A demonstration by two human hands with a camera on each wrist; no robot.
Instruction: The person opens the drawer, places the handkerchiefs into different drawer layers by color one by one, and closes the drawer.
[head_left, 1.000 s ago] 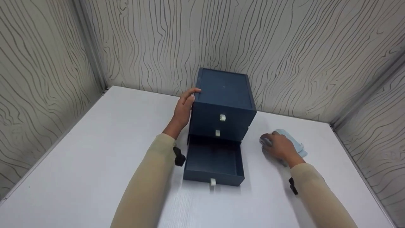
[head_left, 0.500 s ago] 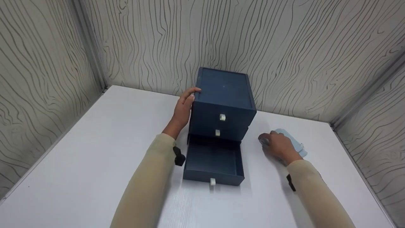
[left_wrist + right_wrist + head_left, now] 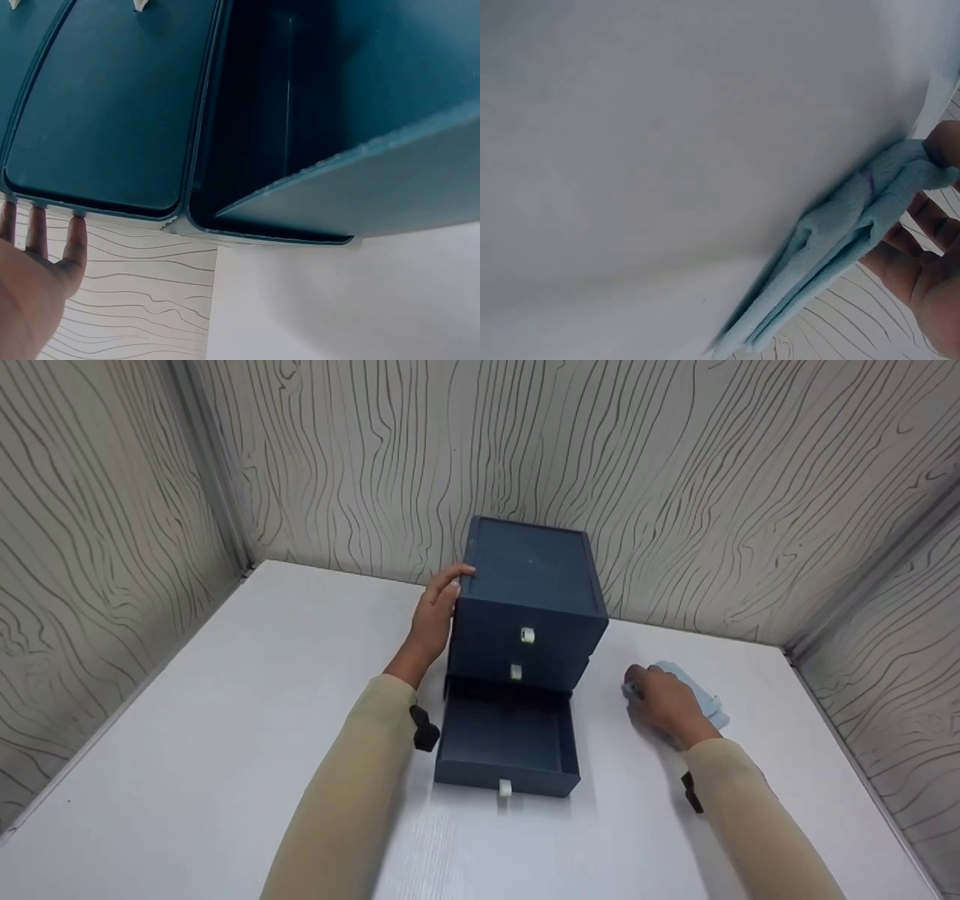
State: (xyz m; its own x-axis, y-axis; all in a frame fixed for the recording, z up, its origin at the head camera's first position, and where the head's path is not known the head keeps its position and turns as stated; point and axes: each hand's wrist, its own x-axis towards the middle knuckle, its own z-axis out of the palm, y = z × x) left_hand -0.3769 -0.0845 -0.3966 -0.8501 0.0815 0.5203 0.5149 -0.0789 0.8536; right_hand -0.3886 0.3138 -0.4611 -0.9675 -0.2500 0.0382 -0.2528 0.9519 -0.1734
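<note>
A dark blue drawer unit (image 3: 532, 562) stands on the white table with its bottom drawer (image 3: 506, 735) pulled out and bare inside. My left hand (image 3: 433, 619) rests against the unit's left side, one finger over its top edge. In the left wrist view, its straight fingertips (image 3: 76, 229) touch the side wall. To the right of the unit, my right hand (image 3: 664, 701) pinches one end of a folded blue-grey cloth (image 3: 832, 225) between thumb and fingers. Seen from the head, the hand hides most of that cloth. A light blue cloth (image 3: 697, 690) lies right beside this hand.
The upper two drawers are pushed in, each with a small white pull tab (image 3: 527, 635). Another white tab (image 3: 505, 788) is on the bottom drawer's front. Wood-grain panels (image 3: 360, 457) enclose the table (image 3: 315, 645) at the back and both sides.
My right hand shifts slightly left, then back right and a little farther from me, over the blue-grey cloth. The left hand stays on the unit; the drawers have not moved.
</note>
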